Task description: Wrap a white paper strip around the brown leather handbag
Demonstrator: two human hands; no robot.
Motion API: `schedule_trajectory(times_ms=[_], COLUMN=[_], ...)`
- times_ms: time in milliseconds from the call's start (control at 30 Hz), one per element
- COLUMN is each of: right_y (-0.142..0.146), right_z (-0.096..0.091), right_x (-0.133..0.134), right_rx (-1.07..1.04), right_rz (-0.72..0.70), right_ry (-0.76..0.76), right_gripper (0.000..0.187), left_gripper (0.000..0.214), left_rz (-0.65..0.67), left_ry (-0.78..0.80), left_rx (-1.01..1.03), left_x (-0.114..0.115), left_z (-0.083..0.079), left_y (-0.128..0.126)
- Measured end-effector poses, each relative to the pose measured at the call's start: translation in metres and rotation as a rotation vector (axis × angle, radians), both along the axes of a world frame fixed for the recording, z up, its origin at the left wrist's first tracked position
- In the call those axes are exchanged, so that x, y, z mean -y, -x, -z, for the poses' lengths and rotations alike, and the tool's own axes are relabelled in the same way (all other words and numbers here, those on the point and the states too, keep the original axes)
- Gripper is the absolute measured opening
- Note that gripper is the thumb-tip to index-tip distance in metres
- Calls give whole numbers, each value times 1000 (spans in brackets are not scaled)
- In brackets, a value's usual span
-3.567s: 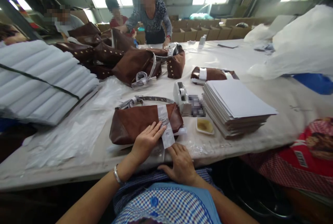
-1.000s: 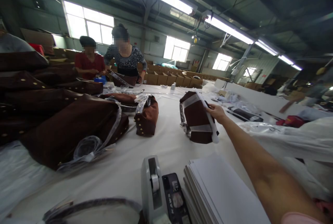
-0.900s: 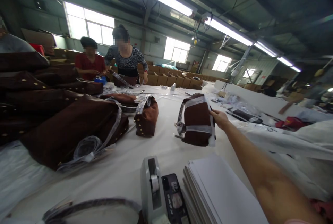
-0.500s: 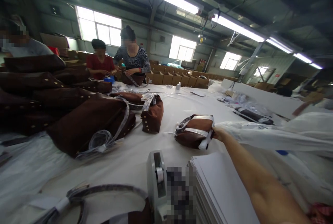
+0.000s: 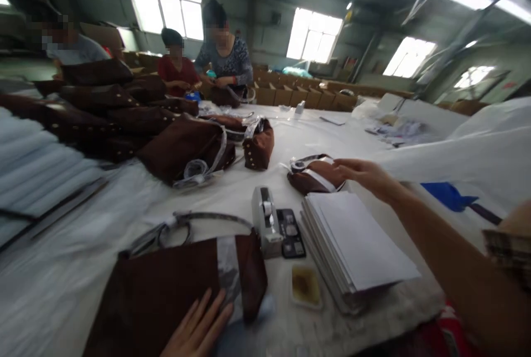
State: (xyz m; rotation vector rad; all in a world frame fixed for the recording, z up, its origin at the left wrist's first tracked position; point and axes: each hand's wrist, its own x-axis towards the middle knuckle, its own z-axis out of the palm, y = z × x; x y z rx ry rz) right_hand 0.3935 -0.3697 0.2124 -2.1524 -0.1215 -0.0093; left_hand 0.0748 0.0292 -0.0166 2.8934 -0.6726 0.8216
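White table sheeting [image 5: 286,130] is being covered at left by piled brown bags [image 5: 95,97]; beside the grey tape dispenser [image 5: 265,224], the near brown bag [image 5: 166,285] is being touched by the left hand [image 5: 199,326], spread flat across the end of a clear strip [image 5: 229,260]; beyond the paper stack [image 5: 360,246], a taped bag [image 5: 309,180] is being overlapped by the right hand [image 5: 357,172]; whether it is being gripped cannot be told

Bench [image 5: 290,135] stock

Left hand [image 5: 199,328] and right hand [image 5: 362,173]: two.
Front bag [image 5: 166,277] at the near edge and rear bag [image 5: 323,170] farther in, both banded: two.
Tape dispenser [image 5: 266,227]: one.
Phone [image 5: 291,233]: one.
Dish [image 5: 306,286]: one.
Paper stack [image 5: 360,241]: one.
White bundle [image 5: 33,160], left edge: one.
Bag pile [image 5: 99,99], towards the far left corner: one, its bags overlapping past counting.
Co-workers [image 5: 228,63] across the bench: three.
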Motion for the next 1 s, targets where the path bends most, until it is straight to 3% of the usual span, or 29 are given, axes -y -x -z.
schedule_trajectory(times_ms=[33,100,233,300,400,500,600,767,867,1000], right_y=[28,86,200,243,283,311,332,333,319,315], right_z=[2,14,70,108,161,198,216,221,217,209], right_x=[-12,-34,-70,-88,-115,-139,-160,-186,-196,-197], right_rx=[18,34,-174,-291,-364,-261,-91,-228,-310,-269], right_rz=[-156,-336,-611,-644,-516,-388,-266,-166,-143,-160], right_ry=[8,46,116,48,-74,-153,-183,-417,-521,-530], right_gripper=[40,44,32,32,34,32,31,54,49,40], left_gripper=[60,58,54,54,58,63,66,71,70,69], left_rz=[-1,-38,-39,-26,-18,-12,-7,4,4,17], left_ry=[-41,-28,23,48,90,109,119,141,149,145], left_rx=[-3,-36,-85,-88,-99,-131,-164,-186,-173,-164], left_x=[1,3,8,9,8,7,5,4,4,5], left_z=[-3,-9,-15,-16,-18,-18,-17,-15,-15,-15], left_y=[3,7,6,6,6,7,7,6,6,7])
